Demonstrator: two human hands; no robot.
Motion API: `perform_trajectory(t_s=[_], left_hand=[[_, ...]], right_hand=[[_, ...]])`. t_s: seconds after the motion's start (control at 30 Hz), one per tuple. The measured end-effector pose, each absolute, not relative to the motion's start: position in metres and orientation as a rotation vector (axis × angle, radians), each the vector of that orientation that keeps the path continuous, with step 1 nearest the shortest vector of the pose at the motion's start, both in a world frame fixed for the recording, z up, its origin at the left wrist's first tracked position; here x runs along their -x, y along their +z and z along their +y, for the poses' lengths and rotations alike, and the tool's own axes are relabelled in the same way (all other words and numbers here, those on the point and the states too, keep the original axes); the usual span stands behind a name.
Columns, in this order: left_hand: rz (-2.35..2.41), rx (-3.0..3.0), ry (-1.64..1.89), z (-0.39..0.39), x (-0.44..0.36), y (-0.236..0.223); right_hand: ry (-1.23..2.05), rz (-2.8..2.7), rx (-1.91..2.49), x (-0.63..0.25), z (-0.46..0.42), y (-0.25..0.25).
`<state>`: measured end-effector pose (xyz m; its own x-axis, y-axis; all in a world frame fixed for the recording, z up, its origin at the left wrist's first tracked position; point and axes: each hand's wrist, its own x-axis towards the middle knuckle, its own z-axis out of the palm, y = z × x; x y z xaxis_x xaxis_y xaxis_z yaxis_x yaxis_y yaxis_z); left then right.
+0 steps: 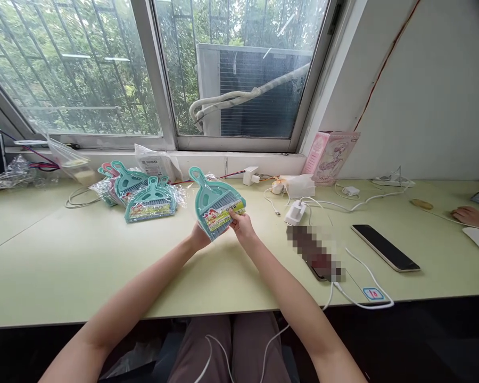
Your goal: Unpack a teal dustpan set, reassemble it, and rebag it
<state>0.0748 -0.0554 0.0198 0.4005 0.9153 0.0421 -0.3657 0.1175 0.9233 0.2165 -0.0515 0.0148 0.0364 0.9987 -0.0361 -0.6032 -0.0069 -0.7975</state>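
I hold a teal mini dustpan-and-brush set (215, 202) in clear wrapping above the pale green table (64, 266), its handle pointing up and away. My left hand (199, 238) grips its lower left edge from behind. My right hand (242, 226) pinches its lower right corner by the colourful label. A pile of several similar wrapped teal sets (146, 198) lies to the left near the window sill.
A phone (385, 247) lies at the right, with white chargers and cables (295, 213) and a blurred device (315, 252) nearby. A pink box (329, 157) leans on the wall. Plastic bags (67, 157) sit at the left. Another person's hand (473, 216) rests at the far right.
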Motion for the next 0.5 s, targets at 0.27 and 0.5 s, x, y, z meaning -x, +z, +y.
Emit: perform_trajectory(t_s=[0.27,0.5], left_hand=[[1.073,-1.742,1.025,-0.046,-0.056,0.04],[0.556,-1.402,1.172,-0.073,-0.056,0.055]], right_hand=[[1.658,-0.927,0.818,-0.199,-0.065,0.012],[1.76,-1.13,0.719,-0.192,-0.08,0.016]])
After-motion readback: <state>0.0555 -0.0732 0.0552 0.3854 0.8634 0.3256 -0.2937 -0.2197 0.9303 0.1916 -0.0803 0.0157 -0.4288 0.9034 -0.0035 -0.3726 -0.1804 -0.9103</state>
